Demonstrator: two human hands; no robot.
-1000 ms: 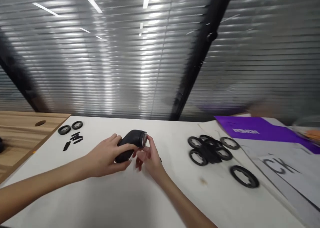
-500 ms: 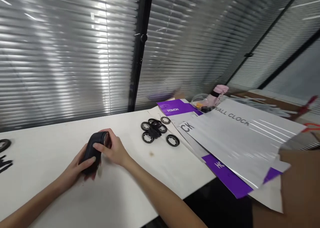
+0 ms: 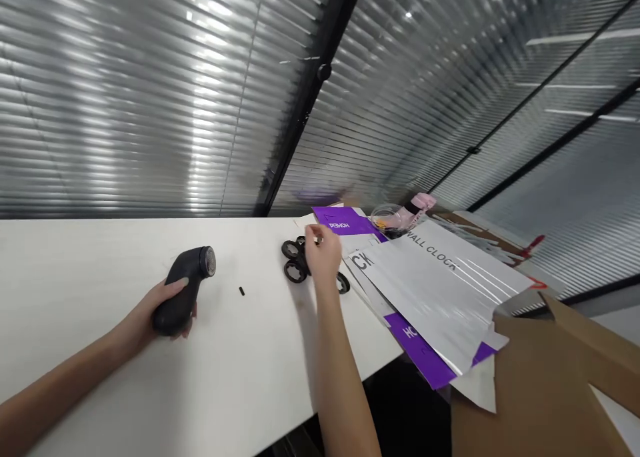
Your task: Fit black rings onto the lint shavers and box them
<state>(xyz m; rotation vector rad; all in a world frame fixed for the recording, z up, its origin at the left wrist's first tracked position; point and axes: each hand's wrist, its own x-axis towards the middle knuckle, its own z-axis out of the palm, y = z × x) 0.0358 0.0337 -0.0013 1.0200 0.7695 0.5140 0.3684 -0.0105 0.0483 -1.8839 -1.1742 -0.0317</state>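
My left hand (image 3: 167, 303) is wrapped round a black fabric shaver (image 3: 181, 290), held tilted above the white table with its round metal mesh head facing right. My right hand (image 3: 324, 249) is at the pile of black notched rings (image 3: 295, 271), its fingers curled together. It covers part of the pile, and whether a ring is between the fingertips I cannot tell. A single ring (image 3: 343, 283) lies just right of my wrist. On the table between both hands lies a small black piece (image 3: 241, 291).
Purple and white packaging sheets (image 3: 425, 353) and a glossy "WALL CLOCK" sheet (image 3: 440, 283) cover the table's right side. A cardboard box (image 3: 530, 377) stands at the lower right. A pink item (image 3: 417, 207) lies behind, and blinds (image 3: 125, 110) line the back.
My right hand has left the shaver and moved right to the rings. The shaver's mesh head now shows, and a small black piece is visible on the table. The view has shifted.
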